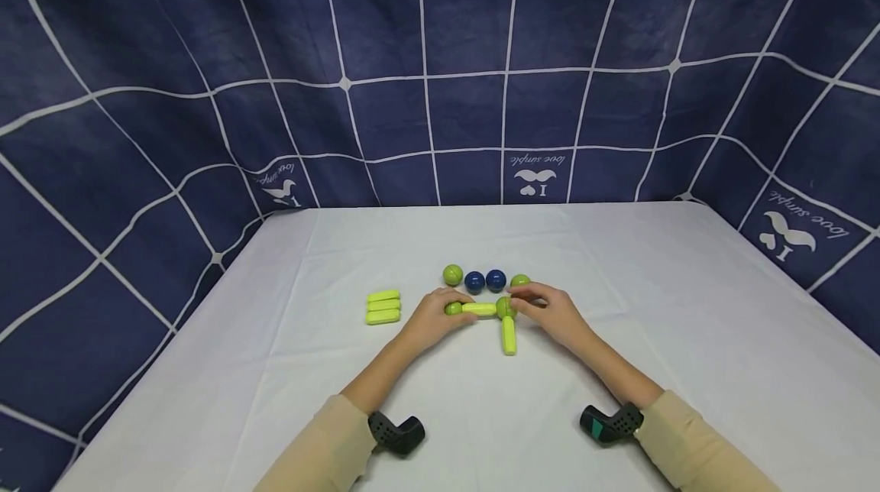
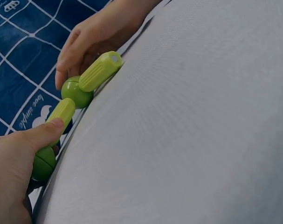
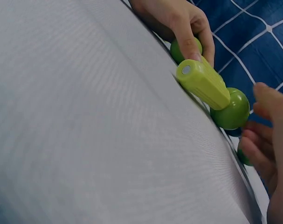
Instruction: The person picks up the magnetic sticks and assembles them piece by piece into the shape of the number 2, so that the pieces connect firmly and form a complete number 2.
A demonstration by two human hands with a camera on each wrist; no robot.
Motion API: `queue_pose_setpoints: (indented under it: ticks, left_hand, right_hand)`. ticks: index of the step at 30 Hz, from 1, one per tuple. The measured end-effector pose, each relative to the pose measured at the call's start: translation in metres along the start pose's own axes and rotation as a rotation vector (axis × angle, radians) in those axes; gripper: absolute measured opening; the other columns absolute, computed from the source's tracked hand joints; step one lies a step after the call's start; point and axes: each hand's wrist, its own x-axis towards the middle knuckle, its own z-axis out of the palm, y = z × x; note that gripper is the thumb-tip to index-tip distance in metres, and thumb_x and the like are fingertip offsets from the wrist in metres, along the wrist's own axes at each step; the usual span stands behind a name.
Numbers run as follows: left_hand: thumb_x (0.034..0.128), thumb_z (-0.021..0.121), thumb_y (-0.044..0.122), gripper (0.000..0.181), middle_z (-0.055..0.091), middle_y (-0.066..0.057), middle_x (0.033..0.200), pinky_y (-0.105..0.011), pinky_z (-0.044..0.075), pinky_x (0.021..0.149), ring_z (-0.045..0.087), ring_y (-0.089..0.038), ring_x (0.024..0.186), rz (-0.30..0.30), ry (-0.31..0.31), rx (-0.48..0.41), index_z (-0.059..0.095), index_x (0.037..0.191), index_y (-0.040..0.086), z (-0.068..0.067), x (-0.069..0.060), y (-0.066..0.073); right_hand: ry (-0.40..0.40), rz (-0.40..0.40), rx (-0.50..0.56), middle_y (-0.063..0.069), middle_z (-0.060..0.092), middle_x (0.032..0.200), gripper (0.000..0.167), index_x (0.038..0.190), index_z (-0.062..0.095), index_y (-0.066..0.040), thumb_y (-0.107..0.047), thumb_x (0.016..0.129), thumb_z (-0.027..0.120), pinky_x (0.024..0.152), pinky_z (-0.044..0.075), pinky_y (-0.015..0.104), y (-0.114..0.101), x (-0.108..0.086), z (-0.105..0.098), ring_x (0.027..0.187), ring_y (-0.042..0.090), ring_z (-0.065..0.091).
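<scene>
A green ball (image 1: 453,309) and a yellow-green stick (image 1: 480,309) lie in line, joined to a second green ball (image 1: 506,307), from which another stick (image 1: 509,336) points toward the person. The left hand (image 1: 435,318) grips the first ball and stick, its thumb along the stick in the left wrist view. Beside the second ball is the right hand (image 1: 555,316), fingers relaxed and slightly bent. In the right wrist view a gap shows between its thumb and the ball (image 3: 231,109); whether its other fingers touch the ball cannot be told.
Behind the hands stand a green ball (image 1: 452,274), two blue balls (image 1: 474,282) (image 1: 496,280) and another green ball (image 1: 520,280), partly hidden by the right hand. Three yellow-green sticks (image 1: 383,307) lie side by side at the left. A dark blue curtain (image 1: 467,110) surrounds the white table (image 1: 481,415).
</scene>
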Motion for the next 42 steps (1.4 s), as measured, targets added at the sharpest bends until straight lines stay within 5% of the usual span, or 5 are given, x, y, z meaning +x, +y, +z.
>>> queue_pose_setpoints:
  ticks: [7, 13, 20, 34, 42]
  left_hand:
    - [0.0774, 0.07, 0.03, 0.031, 0.065, -0.005, 0.104, -0.037, 0.043, 0.089, 0.056, -0.02, 0.1, -0.02, 0.0, -0.015, 0.068, 0.101, 0.01, 0.001, 0.001, -0.002]
    - [0.0773, 0.07, 0.031, 0.031, 0.065, -0.005, 0.104, -0.037, 0.043, 0.09, 0.056, -0.02, 0.101, -0.017, 0.009, -0.017, 0.068, 0.101, 0.011, 0.002, 0.002, -0.003]
    - [0.078, 0.069, 0.032, 0.031, 0.066, -0.005, 0.103, -0.036, 0.044, 0.088, 0.057, -0.019, 0.099, -0.009, 0.007, -0.009, 0.068, 0.101, 0.011, 0.0, 0.004, -0.002]
    - [0.0785, 0.069, 0.032, 0.031, 0.065, -0.006, 0.107, -0.039, 0.043, 0.092, 0.056, -0.022, 0.105, -0.009, 0.002, -0.024, 0.068, 0.102, 0.012, -0.003, 0.004, -0.006]
    - [0.0779, 0.07, 0.033, 0.031, 0.065, -0.005, 0.106, -0.039, 0.043, 0.092, 0.057, -0.021, 0.104, -0.021, 0.005, -0.036, 0.069, 0.101, 0.012, -0.002, 0.003, -0.007]
  right_hand:
    - [0.177, 0.004, -0.002, 0.009, 0.059, 0.109, 0.026, 0.11, 0.061, -0.007, -0.02, 0.087, 0.061, 0.089, 0.048, 0.033, 0.003, 0.007, -0.002, 0.104, 0.022, 0.055]
    - [0.069, 0.052, -0.047, 0.017, 0.048, 0.126, 0.041, 0.124, 0.052, -0.005, -0.017, 0.086, 0.062, 0.099, 0.041, 0.041, 0.012, 0.014, -0.002, 0.12, 0.033, 0.046]
    - [0.085, 0.083, -0.072, 0.016, 0.055, 0.117, 0.04, 0.121, 0.053, -0.005, -0.017, 0.085, 0.064, 0.091, 0.047, 0.039, 0.014, 0.012, -0.002, 0.105, 0.028, 0.056]
    - [0.114, 0.258, 0.097, 0.013, 0.059, 0.112, 0.041, 0.117, 0.054, -0.01, -0.038, 0.088, 0.057, 0.067, 0.045, 0.023, -0.001, -0.013, -0.005, 0.087, 0.018, 0.061]
    - [-0.011, 0.209, 0.228, 0.008, 0.061, 0.097, 0.034, 0.112, 0.051, -0.004, -0.028, 0.089, 0.058, 0.069, 0.047, 0.022, -0.006, -0.04, -0.011, 0.079, 0.006, 0.058]
